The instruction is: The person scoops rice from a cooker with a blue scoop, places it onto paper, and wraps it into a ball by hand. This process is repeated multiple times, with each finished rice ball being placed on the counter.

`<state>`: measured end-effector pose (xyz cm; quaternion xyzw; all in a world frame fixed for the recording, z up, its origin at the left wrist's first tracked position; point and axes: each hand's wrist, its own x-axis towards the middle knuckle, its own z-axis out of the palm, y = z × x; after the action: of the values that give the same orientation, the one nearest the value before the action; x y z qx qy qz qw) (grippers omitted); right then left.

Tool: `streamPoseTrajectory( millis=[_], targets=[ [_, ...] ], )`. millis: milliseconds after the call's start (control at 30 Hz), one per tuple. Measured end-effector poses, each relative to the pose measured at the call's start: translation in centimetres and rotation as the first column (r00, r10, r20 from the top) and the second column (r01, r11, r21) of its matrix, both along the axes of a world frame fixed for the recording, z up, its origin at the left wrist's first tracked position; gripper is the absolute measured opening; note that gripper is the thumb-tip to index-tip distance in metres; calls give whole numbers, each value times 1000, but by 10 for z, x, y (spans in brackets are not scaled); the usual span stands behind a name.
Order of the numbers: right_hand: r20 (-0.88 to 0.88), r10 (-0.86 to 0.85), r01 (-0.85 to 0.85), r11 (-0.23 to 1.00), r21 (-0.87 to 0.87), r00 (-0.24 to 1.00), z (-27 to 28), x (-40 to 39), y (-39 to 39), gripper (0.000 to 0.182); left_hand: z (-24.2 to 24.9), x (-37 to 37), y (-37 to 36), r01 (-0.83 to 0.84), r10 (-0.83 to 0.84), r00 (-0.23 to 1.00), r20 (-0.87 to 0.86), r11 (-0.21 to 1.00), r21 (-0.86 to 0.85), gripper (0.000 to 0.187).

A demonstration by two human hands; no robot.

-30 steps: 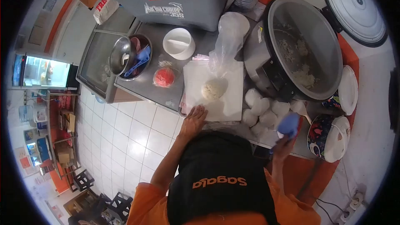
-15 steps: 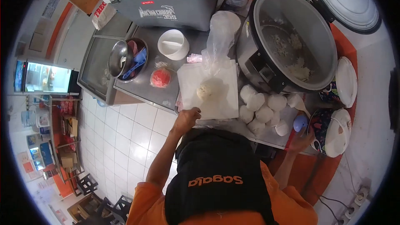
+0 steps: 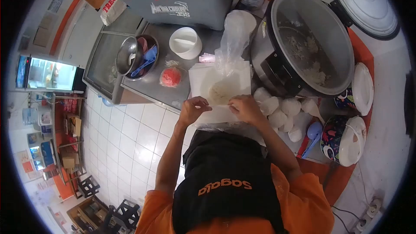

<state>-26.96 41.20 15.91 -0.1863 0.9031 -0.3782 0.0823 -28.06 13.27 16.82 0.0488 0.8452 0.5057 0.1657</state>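
Note:
My left hand [image 3: 196, 109] and my right hand [image 3: 245, 109] pinch the near edge of a white wrapping paper sheet [image 3: 222, 112], one at each side. The edge is lifted and folded back toward a mound of rice [image 3: 221, 92], which now shows dimly, apparently through the paper. Beneath lies a stack of the same white sheets [image 3: 200, 78]. Several white rounded bundles [image 3: 277, 117] are heaped to the right of my right hand. A blue scoop [image 3: 313, 134] lies farther right on the counter.
An open rice cooker [image 3: 303, 43] with some rice inside stands at the back right. A grey cooler [image 3: 173, 8], a white tub [image 3: 185, 43], steel bowls [image 3: 128, 56] and a bag of something red [image 3: 170, 77] sit behind and left. Two patterned containers [image 3: 342, 141] stand at the right.
My right hand has left the blue scoop and come across to the paper. Both hands now hold the sheet's near edge, raised and folded toward the rice.

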Motion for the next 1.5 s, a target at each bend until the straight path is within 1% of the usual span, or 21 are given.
streamPoseTrajectory(
  millis=[67,167,267,433,533,633,667,700,733,767,800,833,867,933,1000,1067,1167,1267,1367,1433,1500],
  targets=[
    [141,-78,76,997,15,987,-6,-8,5,29,-9,-3,-3,-27,27,1000,4,998,58,26],
    [125,-162,189,950,-249,979,-16,-17,8,29,-21,-15,-12,-69,61,996,59,987,147,25],
    [261,-127,228,887,-403,957,-13,-19,5,28,-27,-26,-16,-99,82,992,92,977,190,25],
    [265,-230,301,913,-275,937,-17,-26,3,29,-31,-42,-17,-108,69,983,171,967,231,30],
    [299,-302,368,909,-197,905,-18,-34,1,30,-38,-49,-16,-63,48,997,62,963,263,29],
    [326,-414,483,860,-168,850,-32,-40,-4,33,-35,-54,-11,-200,192,979,66,967,159,30],
    [332,-452,524,835,-170,828,-39,-42,-6,34,-32,-51,-5,-164,156,959,-236,986,-14,32],
    [295,-489,542,830,-130,821,-40,-43,-9,35,-22,-46,6,-174,54,860,-508,966,-191,35],
    [256,-524,560,824,-90,812,-40,-42,-11,35,-17,-40,16,-232,-97,692,-715,908,-348,38],
    [215,-557,579,814,-50,802,-40,-41,-12,36,-46,-25,19,-94,-219,750,-624,899,-429,47],
    [155,-549,566,817,-105,821,-36,-39,-11,36,-50,-16,23,196,-416,666,-619,898,-393,48],
    [97,-540,548,821,-157,836,-28,-33,-8,36,-25,-7,35,272,-541,610,-579,829,-488,52],
    [37,-532,527,824,-209,846,-19,-28,-5,37,-32,-1,43,226,-507,635,-583,844,-487,54],
    [-44,-511,512,859,13,859,-2,-11,7,37,-38,-5,46,166,-449,672,-590,867,-471,56],
    [-4,-435,421,869,260,901,1,-4,13,37,-37,-4,51,142,-393,713,-581,892,-429,58],
    [170,-334,218,849,482,927,-2,-6,17,37,-34,-6,54,145,-380,722,-578,901,-410,58],
    [461,-226,211,974,85,858,16,-27,28,27,-30,-14,53,152,-368,734,-571,908,-391,57],
    [373,28,39,985,-171,928,-10,-40,40,23,-28,-16,51,137,-326,753,-571,927,-349,54],
    [382,-99,196,955,-224,919,-57,-78,30,25,-40,-20,50,124,-301,731,-612,941,-315,50],
    [279,-389,470,811,-348,878,-78,-106,2,31,-57,-24,47,154,-309,753,-580,941,-301,48],
    [147,-458,477,868,-141,877,-42,-120,-18,33,-71,-34,37,213,-332,816,-472,933,-288,48]
  ],
)
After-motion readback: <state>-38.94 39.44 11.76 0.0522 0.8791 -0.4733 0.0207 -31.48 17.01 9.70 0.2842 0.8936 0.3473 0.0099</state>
